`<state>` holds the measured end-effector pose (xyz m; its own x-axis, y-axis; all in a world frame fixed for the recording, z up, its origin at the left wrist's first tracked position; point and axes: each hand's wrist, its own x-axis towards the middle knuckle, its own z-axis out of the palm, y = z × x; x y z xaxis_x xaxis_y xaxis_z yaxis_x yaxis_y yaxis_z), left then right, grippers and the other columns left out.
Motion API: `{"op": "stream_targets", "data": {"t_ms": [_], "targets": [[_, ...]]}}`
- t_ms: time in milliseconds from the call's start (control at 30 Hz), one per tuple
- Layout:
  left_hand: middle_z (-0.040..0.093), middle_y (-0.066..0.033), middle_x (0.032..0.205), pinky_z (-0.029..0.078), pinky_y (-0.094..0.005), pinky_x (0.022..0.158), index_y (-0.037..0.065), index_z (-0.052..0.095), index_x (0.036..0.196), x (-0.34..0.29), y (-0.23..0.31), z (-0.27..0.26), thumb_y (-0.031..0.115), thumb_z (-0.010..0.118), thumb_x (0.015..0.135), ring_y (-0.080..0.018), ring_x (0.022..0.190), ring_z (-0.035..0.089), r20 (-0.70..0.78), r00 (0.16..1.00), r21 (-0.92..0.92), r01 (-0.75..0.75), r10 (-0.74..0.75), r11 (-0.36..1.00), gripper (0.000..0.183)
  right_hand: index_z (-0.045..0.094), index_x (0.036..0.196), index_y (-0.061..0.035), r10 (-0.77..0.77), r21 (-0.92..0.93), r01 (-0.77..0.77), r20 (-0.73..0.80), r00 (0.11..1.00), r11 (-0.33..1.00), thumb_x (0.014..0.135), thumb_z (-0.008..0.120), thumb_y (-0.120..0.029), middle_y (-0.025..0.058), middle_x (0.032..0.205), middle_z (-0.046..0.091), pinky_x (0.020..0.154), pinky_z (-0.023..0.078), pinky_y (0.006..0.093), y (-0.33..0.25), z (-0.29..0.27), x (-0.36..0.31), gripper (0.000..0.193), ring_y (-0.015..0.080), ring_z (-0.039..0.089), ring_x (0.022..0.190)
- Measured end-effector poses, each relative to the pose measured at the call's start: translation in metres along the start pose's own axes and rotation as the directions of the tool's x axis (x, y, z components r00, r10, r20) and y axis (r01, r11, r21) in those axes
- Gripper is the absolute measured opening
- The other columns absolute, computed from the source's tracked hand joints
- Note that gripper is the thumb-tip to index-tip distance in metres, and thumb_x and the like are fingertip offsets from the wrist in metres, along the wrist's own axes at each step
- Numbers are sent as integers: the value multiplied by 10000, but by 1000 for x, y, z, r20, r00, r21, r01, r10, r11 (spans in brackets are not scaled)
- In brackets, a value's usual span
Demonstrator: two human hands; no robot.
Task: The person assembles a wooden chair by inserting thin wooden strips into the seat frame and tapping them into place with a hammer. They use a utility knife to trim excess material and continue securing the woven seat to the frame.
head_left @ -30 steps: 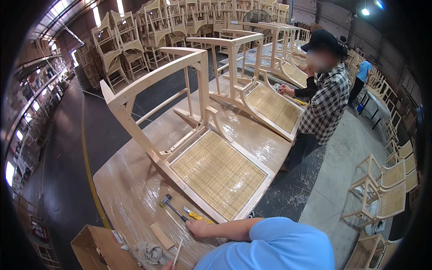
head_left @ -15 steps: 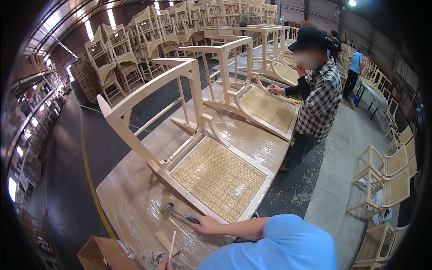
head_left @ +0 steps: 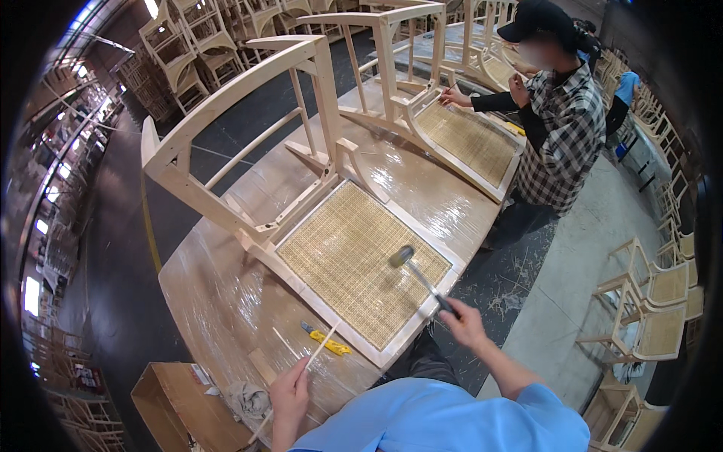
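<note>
A chair frame of pale wood (head_left: 241,120) lies on the table in front of me, its woven cane seat (head_left: 354,256) facing up. My right hand (head_left: 465,325), at the seat's right edge, grips the black handle of a hammer (head_left: 422,276); its blurred head is over the cane. In my closed left hand (head_left: 289,393) is a thin pale wooden strip (head_left: 322,348), its upper tip close to the seat's near-left edge. Just beside that strip, a yellow utility knife (head_left: 331,344) rests on the tabletop.
Plastic film covers the table (head_left: 203,264). A crumpled rag (head_left: 247,399) and an open cardboard box (head_left: 177,403) are at lower left. Beyond my chair, a co-worker in a checked shirt (head_left: 561,128) handles another cane-seat chair (head_left: 474,147). More chairs (head_left: 659,331) stand at right.
My right hand has lifted the hammer from beside the chair and carried it right, over the seat. The left hand has risen with the strip. The knife has come into sight.
</note>
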<state>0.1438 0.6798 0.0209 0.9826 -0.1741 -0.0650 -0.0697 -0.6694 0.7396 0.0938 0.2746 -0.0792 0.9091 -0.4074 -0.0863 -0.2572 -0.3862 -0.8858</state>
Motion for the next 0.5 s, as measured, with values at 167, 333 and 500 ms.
{"op": "stream_targets", "data": {"t_ms": [167,333,500], "targets": [[598,-134,861,508,-385,706,124,720,1206,84,69,34,132,615,951,-301,813,638,112,985,242,-156,132,958,276,662,1205,14,17,-99,-30,-129,991,995,900,732,-165,135,925,723,749,524,307,45,-45,98,361,141,639,819],[603,-129,922,520,-420,750,163,730,1181,175,114,94,123,612,947,-314,837,633,206,942,291,-317,264,903,265,686,1175,-47,18,-300,-40,-77,997,953,892,696,-297,240,892,695,729,536,430,73,-64,199,377,414,692,833],[567,-134,872,501,-410,729,140,745,1160,241,131,150,54,640,897,-306,815,604,344,875,315,-451,342,835,296,671,1220,-85,-48,-365,17,-75,996,931,909,679,-316,220,1013,704,855,522,480,110,-65,243,388,411,664,970]]}}
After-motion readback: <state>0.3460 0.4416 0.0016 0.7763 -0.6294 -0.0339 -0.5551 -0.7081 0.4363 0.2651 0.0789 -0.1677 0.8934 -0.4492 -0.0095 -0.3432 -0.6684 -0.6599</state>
